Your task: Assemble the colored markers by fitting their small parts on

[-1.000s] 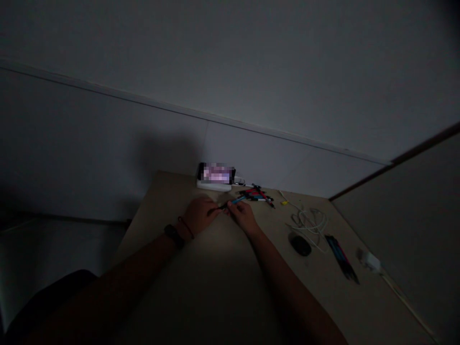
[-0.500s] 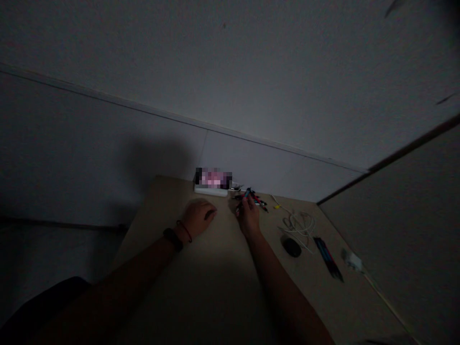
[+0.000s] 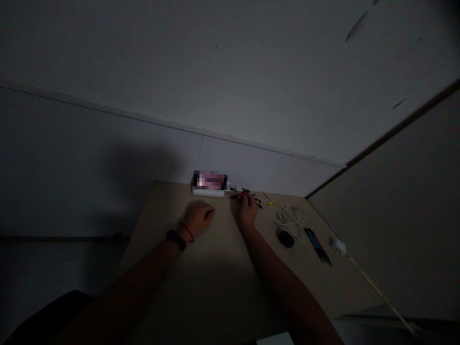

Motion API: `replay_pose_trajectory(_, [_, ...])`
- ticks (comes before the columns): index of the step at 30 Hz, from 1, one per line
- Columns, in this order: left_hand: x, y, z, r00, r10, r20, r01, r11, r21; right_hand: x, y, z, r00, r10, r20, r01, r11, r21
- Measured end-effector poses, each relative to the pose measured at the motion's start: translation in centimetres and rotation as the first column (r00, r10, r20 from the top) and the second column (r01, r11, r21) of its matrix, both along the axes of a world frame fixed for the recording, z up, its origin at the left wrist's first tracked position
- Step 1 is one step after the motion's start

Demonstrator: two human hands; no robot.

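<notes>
Small heap of pens (image 3: 243, 195), red, blue and black, lying on the desk (image 3: 161, 215) near the wall, long axes running roughly crosswise, slanting slightly down to the right. Right hand (image 3: 247, 212) far nearer: fingers (image 3: 246, 200) raised into the heap and touching it, closure unclear in the dim light, hold on any pen not determinable. Left hand (image 3: 197, 218) well apart, left of the heap, loosely curled on the desk; small dark object (image 3: 209, 215) at the fingertips, identity and grip unresolved. Behind and left of the heap, phone (image 3: 209, 180) on white box (image 3: 207, 192). To the right, white cable (image 3: 289, 216), mouse (image 3: 285, 238), bundle of dark pens (image 3: 316, 246), white plug (image 3: 338, 247).
</notes>
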State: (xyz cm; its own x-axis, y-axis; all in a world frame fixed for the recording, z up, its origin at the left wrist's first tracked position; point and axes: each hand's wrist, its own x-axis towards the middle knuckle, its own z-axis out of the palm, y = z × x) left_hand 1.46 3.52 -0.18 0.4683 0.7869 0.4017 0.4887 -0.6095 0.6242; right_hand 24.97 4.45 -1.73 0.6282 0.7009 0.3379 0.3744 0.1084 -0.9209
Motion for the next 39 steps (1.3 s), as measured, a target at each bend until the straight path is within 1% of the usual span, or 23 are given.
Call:
replay_pose_trajectory(3, [-0.1, 0.0, 0.1, 1.0, -0.002, 0.008, 0.002, 1.0, -0.006, 1.1, 0.9, 0.3, 0.989, -0.005, 0.146, 0.004, 1.0, 0.009])
replay_pose_trajectory(7, [-0.2, 0.2, 0.0, 1.0, -0.011, -0.01, 0.011, 1.0, -0.005, 1.2, 1.4, 0.6, 0.971, 0.021, 0.238, -0.017, 1.0, -0.018])
replay_pose_trajectory(10, [-0.1, 0.4, 0.0, 0.999, -0.025, -0.031, 0.025, 1.0, -0.006, 0.5, 1.1, 0.8, 0.966, 0.072, 0.247, -0.058, 0.996, -0.063])
replay_pose_trajectory(13, [-0.1, 0.4, 0.1, 0.999, -0.025, -0.039, 0.024, 1.0, -0.009, -0.2, 0.3, 1.0, 0.972, 0.078, 0.221, -0.064, 0.996, -0.068])
replay_pose_trajectory(16, [-0.1, 0.5, 0.1, 0.999, -0.019, -0.045, 0.019, 1.0, -0.006, -1.1, -1.2, 0.9, 0.977, 0.089, 0.195, -0.077, 0.995, -0.065])
replay_pose_trajectory(19, [0.0, 0.6, 0.0, 0.999, -0.035, -0.037, 0.035, 0.999, -0.01, -2.8, -3.0, 0.8, 0.97, 0.159, 0.183, -0.147, 0.986, -0.077])
replay_pose_trajectory(20, [0.0, 0.7, 0.0, 0.998, -0.044, -0.033, 0.044, 0.999, -0.013, -3.5, -3.5, 0.8, 0.966, 0.19, 0.175, -0.178, 0.981, -0.082])
replay_pose_trajectory(22, [0.1, 0.7, 0.0, 0.998, -0.053, -0.025, 0.052, 0.998, -0.025, -5.1, -4.4, 0.9, 0.942, 0.294, 0.158, -0.283, 0.955, -0.09])
replay_pose_trajectory(25, [0.2, 0.6, 0.1, 1.0, -0.024, 0.003, 0.024, 0.998, -0.055, -7.1, -4.9, 1.3, 0.858, 0.474, 0.199, -0.461, 0.881, -0.11])
replay_pose_trajectory(26, [0.2, 0.5, 0.1, 1.0, -0.008, 0.017, 0.009, 0.998, -0.065, -7.6, -5.0, 1.4, 0.834, 0.509, 0.213, -0.496, 0.861, -0.114])
replay_pose_trajectory(28, [0.1, 0.4, 0.1, 0.999, 0.018, 0.031, -0.016, 0.997, -0.079, -8.0, -4.9, 1.5, 0.814, 0.538, 0.22, -0.527, 0.843, -0.113])
replay_pose_trajectory(31, [0.1, 0.5, -0.1, 0.999, 0.032, -0.003, -0.032, 0.996, -0.085, -7.9, -4.7, 1.4, 0.821, 0.544, 0.175, -0.538, 0.839, -0.086])
replay_pose_trajectory(34, [-0.1, 0.7, -0.1, 0.999, 0.022, -0.033, -0.026, 0.995, -0.1, -7.6, -4.4, 1.2, 0.817, 0.563, 0.125, -0.56, 0.826, -0.061])
replay_pose_trajectory(39, [-0.3, 1.0, 0.1, 0.999, -0.003, -0.051, -0.003, 0.993, -0.117, -7.4, -4.0, 0.9, 0.804, 0.586, 0.097, -0.583, 0.81, -0.057])
